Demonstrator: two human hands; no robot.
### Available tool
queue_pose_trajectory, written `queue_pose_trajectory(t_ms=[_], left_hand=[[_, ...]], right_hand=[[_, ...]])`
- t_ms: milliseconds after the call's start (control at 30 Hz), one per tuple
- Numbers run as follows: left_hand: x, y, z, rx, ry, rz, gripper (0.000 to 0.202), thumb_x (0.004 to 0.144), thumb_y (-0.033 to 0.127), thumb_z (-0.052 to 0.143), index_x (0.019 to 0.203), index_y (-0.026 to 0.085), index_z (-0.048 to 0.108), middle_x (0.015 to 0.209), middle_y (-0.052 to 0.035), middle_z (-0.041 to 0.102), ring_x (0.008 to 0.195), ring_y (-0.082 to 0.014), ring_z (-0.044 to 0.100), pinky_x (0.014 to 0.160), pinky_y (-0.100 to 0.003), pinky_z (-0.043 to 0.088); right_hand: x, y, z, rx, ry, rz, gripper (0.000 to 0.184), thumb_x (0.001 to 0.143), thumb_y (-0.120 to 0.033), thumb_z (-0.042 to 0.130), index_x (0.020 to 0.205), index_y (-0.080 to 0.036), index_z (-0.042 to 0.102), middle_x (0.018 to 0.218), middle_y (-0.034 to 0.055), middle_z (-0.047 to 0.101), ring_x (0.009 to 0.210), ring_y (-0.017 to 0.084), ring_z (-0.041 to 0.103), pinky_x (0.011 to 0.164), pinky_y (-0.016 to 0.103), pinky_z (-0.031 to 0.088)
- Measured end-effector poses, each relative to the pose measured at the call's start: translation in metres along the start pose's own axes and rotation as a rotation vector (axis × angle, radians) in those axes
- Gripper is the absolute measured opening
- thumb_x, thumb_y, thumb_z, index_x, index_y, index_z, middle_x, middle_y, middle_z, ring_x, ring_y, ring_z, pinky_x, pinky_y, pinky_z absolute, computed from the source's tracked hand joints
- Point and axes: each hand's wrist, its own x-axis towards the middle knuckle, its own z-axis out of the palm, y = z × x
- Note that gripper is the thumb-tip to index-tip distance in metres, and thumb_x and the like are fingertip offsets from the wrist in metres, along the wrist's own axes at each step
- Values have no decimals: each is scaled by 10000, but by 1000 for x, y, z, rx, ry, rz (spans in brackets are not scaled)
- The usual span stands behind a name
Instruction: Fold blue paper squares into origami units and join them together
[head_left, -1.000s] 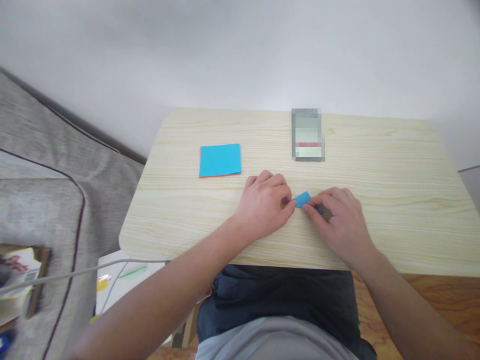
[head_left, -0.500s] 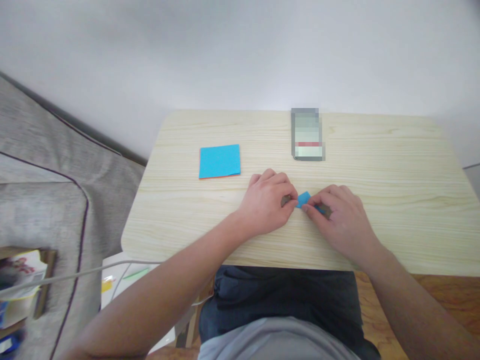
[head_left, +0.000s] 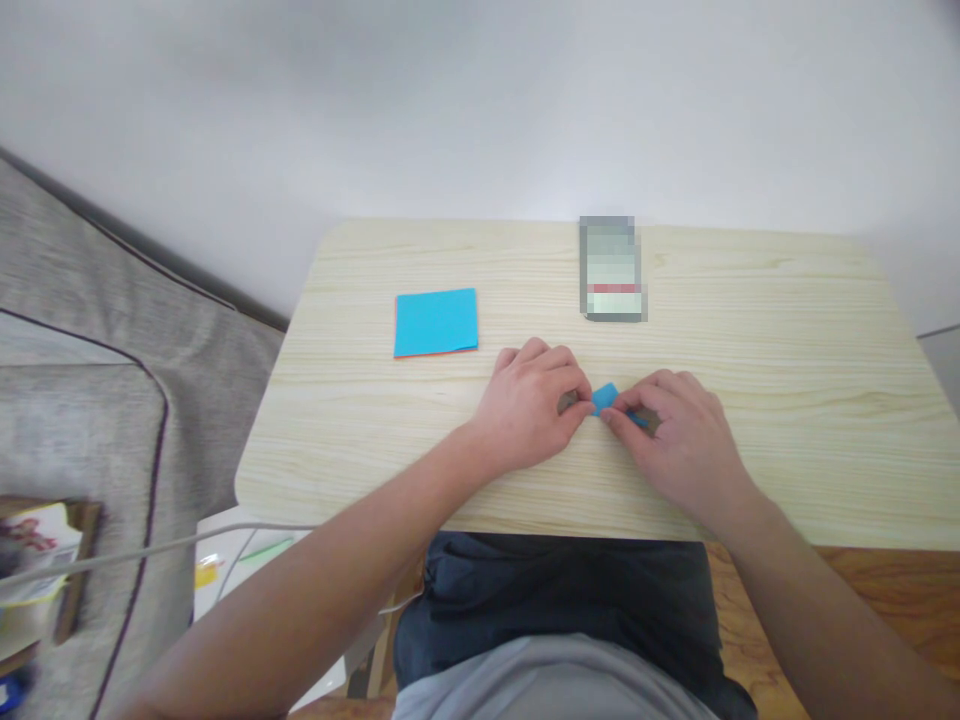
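- Nearest, the person's grey shirt point(head_left: 555, 680) bunches in soft folds above dark, creased trousers point(head_left: 562, 585), which pass under the desk's near edge; glossy brown wood-grain floor point(head_left: 892, 600) shows right of them.
- Beyond the desk's near left corner, a thin pale cable point(head_left: 172, 542) curves in front of a couch point(head_left: 67, 420) in mottled grey cloth with dark piping.
- The desk point(head_left: 360, 440) has a pale top with fine streaked grain and rounded left corners.
- Right of the middle, nearer the near edge than the far one, a small blue piece point(head_left: 604, 398), matte and paper-like, lies between the hands with one angular corner pointing toward the far edge.
- The left hand point(head_left: 531, 408) pinches its left end between thumb and fingertip, the other fingers curled.
- The right hand point(head_left: 679, 425) has thumb and forefinger closed on its right side; a blue sliver shows beneath them.
- Farther off, toward the far left corner, lies a flat rectangular blue stack point(head_left: 436, 323), smooth on top, with an orange-red rim.
- By the middle of the far edge rests a dark-bordered oblong object point(head_left: 612, 268), its surface blurred into blocks.
- Behind stands a smooth, whitish wall point(head_left: 480, 110).
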Motion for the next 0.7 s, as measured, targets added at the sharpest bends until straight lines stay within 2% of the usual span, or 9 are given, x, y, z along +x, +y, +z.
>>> queue_pose_trajectory(t_ms=[200,700], left_hand=[[0,-2,0,-5,-3,12,111,931,355,702,909,251,732,1053,-18,720,1067,-252,546,917,-426,391],[1,-3,-1,-5,-19,18,111,942,346,684,921,248,731,1060,-11,718,1084,-253,542,904,-419,377]], right_hand=[[4,-1,-2,11,-41,15,159,915,-392,723,836,-255,728,885,45,689,931,276,605,849,450,454],[-4,12,-6,50,-2,53,153,908,-410,732,851,-268,745,901,29,718,913,263,612,830,436,455]])
